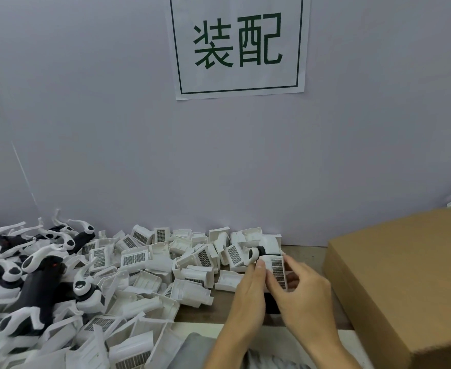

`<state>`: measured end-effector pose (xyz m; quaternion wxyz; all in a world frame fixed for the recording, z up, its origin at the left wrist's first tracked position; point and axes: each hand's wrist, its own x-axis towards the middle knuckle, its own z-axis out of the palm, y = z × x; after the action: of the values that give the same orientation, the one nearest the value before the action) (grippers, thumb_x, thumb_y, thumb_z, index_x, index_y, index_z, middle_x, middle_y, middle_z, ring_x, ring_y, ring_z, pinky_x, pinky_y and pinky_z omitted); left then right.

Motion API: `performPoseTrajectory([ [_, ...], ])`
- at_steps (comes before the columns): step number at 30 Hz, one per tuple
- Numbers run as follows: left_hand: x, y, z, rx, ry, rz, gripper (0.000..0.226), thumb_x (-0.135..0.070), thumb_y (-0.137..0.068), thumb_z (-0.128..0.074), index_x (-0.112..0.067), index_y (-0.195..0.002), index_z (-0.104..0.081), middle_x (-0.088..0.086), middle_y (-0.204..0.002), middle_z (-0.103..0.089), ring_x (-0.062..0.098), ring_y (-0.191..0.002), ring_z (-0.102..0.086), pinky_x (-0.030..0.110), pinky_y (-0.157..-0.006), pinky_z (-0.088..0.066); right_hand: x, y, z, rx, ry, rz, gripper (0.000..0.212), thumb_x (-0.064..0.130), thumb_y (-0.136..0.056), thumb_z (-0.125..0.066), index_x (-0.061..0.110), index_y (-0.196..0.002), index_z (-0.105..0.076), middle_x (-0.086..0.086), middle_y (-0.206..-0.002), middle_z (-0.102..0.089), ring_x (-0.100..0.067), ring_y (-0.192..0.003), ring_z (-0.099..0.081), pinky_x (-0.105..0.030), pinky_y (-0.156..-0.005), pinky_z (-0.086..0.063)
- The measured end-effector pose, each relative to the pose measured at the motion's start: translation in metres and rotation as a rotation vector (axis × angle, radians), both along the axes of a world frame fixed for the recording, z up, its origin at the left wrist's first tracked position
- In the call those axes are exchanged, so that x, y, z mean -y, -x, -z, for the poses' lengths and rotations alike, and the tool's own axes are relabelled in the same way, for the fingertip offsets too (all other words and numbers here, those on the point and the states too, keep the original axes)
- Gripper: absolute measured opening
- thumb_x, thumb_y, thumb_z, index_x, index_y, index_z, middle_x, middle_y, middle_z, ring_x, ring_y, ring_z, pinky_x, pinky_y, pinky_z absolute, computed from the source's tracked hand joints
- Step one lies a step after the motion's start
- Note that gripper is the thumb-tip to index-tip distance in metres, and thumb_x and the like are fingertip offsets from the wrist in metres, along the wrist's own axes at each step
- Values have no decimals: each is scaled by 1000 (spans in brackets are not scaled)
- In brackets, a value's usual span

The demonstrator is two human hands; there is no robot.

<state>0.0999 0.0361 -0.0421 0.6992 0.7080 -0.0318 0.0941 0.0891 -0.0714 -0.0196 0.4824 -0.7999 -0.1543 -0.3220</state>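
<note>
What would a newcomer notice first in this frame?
A big wall sign with green characters hangs top centre. Below, a heap of white covers and black-and-white drones fills the lower left. At bottom centre the left hand and right hand hold one vented cover beside a cardboard box.

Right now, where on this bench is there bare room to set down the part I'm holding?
A bare strip of bench lies between the pile of white housings and the cardboard box, by the wall. Another runs along the pile's near edge, left of your left hand. Farther left is crowded.
</note>
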Motion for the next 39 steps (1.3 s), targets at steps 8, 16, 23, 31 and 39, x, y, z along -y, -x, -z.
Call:
performPoseTrajectory([
  [8,-2,3,-7,24,6,-34,16,-45,-105,-40,-49,-103,-55,-53,-90,-59,-31,-90,-53,-7,-69,-37,-2,1,0,-68,148,-22,37,40,-92,-66,22,-124,-67,18,-89,-60,1,-81,-60,-15,-70,-50],
  [16,-6,10,-13,7,123,-151,25,-41,-104,-48,-33,-113,-69,-22,-101,-75,-6,-100,-67,11,-78,-50,-6,2,4,-97,138,-134,44,29,-96,-64,21,-139,-56,18,-117,-59,8,-109,-54,-5,-86,-44],
  [23,-3,12,-17,13,140,-107,32,-40,-102,-50,-18,-104,-75,-3,-95,-79,12,-89,-75,20,-72,-57,2,-10,8,-513,-447,-315,16,27,-95,-65,19,-108,-71,2,-95,-76,0,-86,-70,-16,-69,-55],
  [31,1,9,-13,61,17,-54,35,-32,-103,-51,-5,-97,-73,6,-84,-76,13,-80,-72,23,-69,-54,7,-11,5,-660,-686,-493,22,28,-96,-61,19,-95,-81,-11,-96,-78,-26,-92,-76,-40,-76,-61],
  [39,1,8,-12,162,-208,-143,32,-27,-103,-54,-22,-76,-70,-11,-64,-66,6,-61,-56,23,-58,-44,6,-16,7,-546,-580,-272,13,20,-94,-68,15,-103,-74,2,-86,-78,-11,-80,-75,-25,-65,-57],
])
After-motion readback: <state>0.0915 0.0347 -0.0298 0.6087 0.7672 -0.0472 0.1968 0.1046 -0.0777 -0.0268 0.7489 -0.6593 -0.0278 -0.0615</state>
